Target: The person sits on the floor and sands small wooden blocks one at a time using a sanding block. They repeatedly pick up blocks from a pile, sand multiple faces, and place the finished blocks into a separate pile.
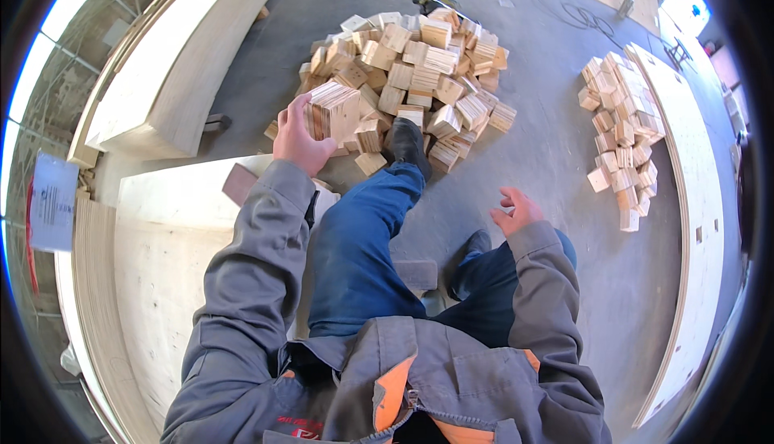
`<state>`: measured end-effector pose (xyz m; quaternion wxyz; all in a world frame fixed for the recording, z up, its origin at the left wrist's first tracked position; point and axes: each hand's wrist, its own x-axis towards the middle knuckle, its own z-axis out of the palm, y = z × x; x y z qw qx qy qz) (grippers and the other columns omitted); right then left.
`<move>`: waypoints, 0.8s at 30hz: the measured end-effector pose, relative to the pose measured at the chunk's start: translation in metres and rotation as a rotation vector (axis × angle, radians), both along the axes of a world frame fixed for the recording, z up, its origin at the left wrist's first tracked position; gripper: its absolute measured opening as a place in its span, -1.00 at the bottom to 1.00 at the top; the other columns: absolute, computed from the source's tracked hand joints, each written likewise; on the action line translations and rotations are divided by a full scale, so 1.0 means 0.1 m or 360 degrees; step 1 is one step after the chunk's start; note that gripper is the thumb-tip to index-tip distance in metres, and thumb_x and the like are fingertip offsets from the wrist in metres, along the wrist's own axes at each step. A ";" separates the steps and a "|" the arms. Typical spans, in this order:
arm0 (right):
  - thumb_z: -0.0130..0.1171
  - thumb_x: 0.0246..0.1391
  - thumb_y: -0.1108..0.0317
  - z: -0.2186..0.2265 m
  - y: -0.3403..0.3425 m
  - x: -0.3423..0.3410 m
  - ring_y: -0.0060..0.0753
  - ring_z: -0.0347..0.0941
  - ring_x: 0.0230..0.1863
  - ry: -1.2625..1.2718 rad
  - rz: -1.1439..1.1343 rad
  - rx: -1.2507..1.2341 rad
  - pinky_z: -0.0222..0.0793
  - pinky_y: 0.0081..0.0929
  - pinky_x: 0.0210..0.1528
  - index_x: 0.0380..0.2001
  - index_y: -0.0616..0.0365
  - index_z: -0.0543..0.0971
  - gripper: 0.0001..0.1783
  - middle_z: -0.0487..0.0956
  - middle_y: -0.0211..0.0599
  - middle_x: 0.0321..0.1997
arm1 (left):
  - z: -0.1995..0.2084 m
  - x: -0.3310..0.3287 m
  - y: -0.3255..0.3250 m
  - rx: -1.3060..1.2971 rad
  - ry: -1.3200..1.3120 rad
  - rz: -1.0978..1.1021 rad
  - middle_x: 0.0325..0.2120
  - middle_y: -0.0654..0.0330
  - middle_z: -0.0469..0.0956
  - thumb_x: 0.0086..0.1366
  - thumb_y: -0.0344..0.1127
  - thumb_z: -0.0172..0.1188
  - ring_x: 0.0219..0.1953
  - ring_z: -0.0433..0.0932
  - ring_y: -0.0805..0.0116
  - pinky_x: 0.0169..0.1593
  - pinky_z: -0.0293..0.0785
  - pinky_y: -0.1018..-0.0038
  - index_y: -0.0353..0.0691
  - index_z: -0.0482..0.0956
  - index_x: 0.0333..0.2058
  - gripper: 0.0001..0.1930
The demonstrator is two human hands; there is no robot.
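A laminated plywood block (335, 112) with striped layers is in my left hand (302, 139), thumb on its near side and fingers at its left edge. Beyond and beneath it spreads a large heap of similar wood blocks (425, 78), some with striped edges showing, others with plain faces. My right hand (517, 211) hangs above the floor over my right leg, loosely curled with its fingers apart and nothing in it. One of my dark shoes (409, 147) rests against the near edge of the heap.
To the left lie large stacks of plywood sheets (173, 226). A smaller pile of blocks (622, 134) sits at right beside a long plywood stack (685, 170). Cables (582, 15) lie on the grey floor at the back right.
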<state>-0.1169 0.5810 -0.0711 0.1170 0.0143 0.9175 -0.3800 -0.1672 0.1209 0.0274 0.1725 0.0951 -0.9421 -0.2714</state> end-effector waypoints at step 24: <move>0.60 0.10 0.29 -0.50 -1.00 -0.24 -0.23 0.75 -0.06 0.0387 0.0192 -0.0456 0.73 -0.24 -0.03 0.44 0.15 0.52 -0.16 0.68 0.03 0.28 | -0.13 2.58 -1.17 0.0946 0.0793 0.0706 0.32 0.02 0.36 0.07 -0.51 0.58 0.13 0.56 0.18 0.15 0.71 0.23 -0.09 0.21 0.52 0.05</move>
